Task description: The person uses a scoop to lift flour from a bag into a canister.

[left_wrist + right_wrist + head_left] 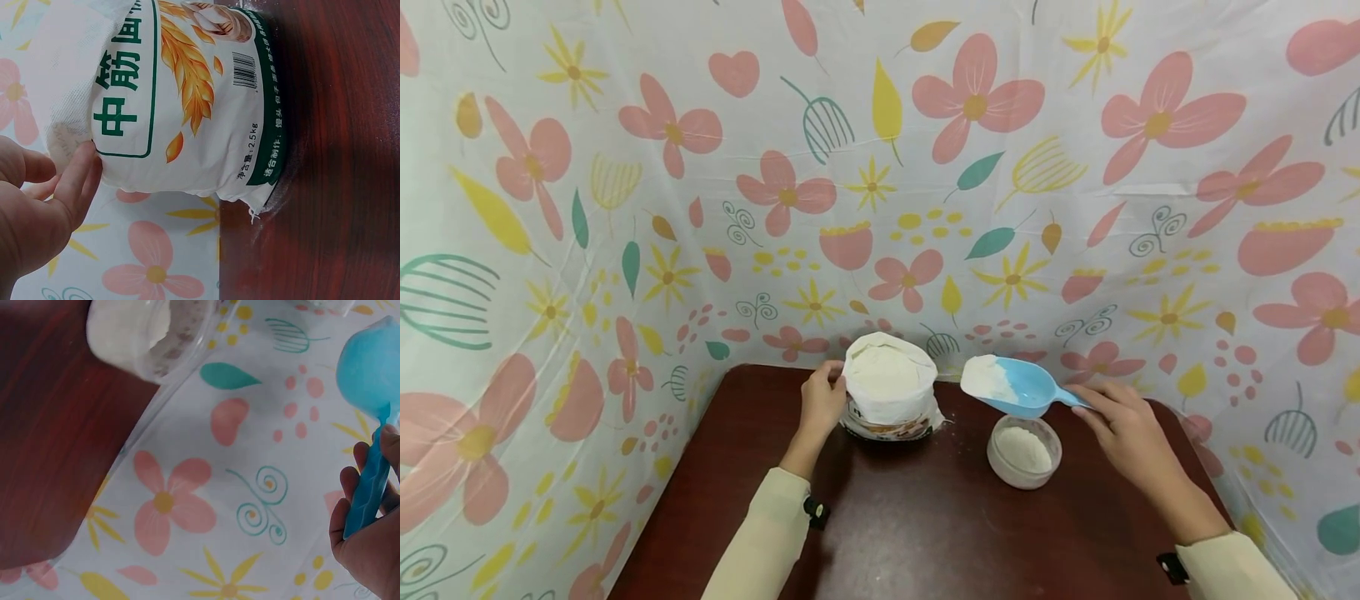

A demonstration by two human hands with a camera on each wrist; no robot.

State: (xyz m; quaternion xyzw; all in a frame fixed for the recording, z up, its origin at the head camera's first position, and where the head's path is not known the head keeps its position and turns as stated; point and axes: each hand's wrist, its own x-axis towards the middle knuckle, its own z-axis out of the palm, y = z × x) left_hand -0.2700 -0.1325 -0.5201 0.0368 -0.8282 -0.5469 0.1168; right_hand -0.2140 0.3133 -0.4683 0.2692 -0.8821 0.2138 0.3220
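A white flour bag (891,408) stands upright with its top open and pale powder inside. My left hand (822,396) is at the bag's left side, fingers and thumb at its upper edge. The left wrist view has that hand (47,203) with bent fingertips against the printed bag (187,106). My right hand (1131,429) grips the handle of a light blue scoop (1028,385), whose front part carries white flour. Below the scoop, a round clear bowl (1022,454) holds more flour. In the right wrist view, fingers wrap the handle of the scoop (369,369).
The dark red-brown table (925,533) has a little spilled powder near the bag. Flower-patterned cloth (880,208) rises close behind the table and along both sides.
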